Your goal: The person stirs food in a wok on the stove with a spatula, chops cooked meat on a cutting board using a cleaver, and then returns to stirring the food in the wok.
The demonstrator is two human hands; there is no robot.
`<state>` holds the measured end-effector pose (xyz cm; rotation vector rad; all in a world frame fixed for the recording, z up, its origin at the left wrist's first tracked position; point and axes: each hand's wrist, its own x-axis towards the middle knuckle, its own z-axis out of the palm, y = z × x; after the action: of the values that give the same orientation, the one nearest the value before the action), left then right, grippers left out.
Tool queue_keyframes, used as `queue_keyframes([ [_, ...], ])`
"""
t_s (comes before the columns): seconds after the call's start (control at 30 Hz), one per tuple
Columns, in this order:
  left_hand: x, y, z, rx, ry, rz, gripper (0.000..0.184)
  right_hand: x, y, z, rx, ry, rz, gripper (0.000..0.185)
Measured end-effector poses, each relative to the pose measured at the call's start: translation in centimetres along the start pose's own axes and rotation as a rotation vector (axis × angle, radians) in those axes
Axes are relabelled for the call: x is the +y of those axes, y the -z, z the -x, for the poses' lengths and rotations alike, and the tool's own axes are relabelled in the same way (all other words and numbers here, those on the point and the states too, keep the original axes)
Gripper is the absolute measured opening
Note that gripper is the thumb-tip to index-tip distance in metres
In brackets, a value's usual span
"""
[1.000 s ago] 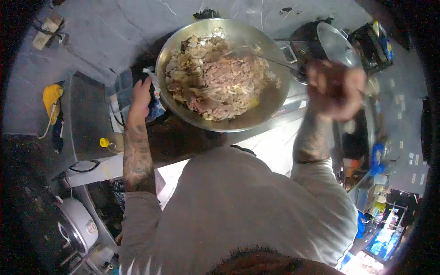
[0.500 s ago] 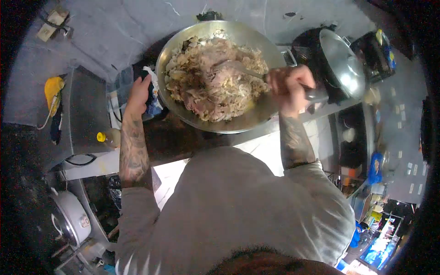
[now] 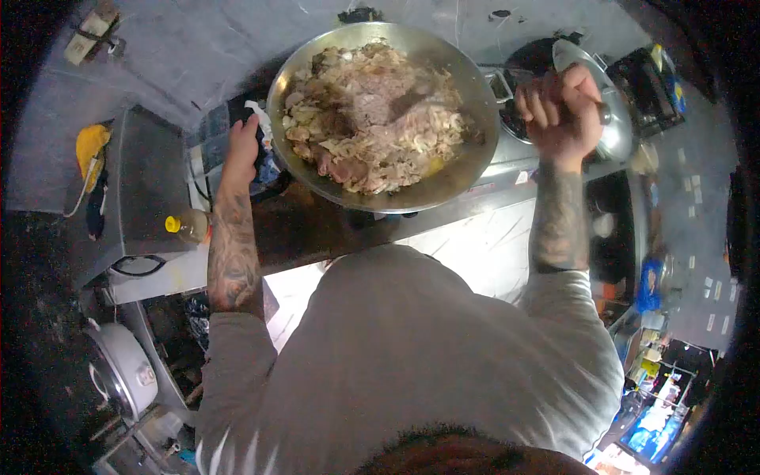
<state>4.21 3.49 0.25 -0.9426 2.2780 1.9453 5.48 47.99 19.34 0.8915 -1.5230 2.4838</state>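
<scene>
A wide steel pan (image 3: 467,170) holds a heap of sliced meat mixed with pale pieces (image 3: 380,119). To the right of its rim my right hand (image 3: 564,119) is raised, fingers wrapped round the dark handle of a utensil (image 3: 606,115); the utensil's shaft and head cannot be made out. At the pan's left side my left hand (image 3: 244,150) is closed on a dark handle, beside a white and blue cloth (image 3: 265,146).
A large metal lid (image 3: 617,131) stands right of the pan. On the left are a bottle with a yellow cap (image 3: 190,226), a grey metal box (image 3: 150,182) and a yellow cloth (image 3: 92,146). A white rice cooker (image 3: 131,368) sits lower left.
My right hand moved in over the pan's right rim with the utensil, then back out to the right. The meat heap has shifted. My left hand has stayed at the pan's left side.
</scene>
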Motion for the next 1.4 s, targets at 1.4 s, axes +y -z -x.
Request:
queue_keyframes([
  [1.4, -3.0, -0.7, 1.4, 0.183, -0.149, -0.018, 0.057, 23.8, 8.1, -22.4, 0.935, -0.263, -0.158, 0.041],
])
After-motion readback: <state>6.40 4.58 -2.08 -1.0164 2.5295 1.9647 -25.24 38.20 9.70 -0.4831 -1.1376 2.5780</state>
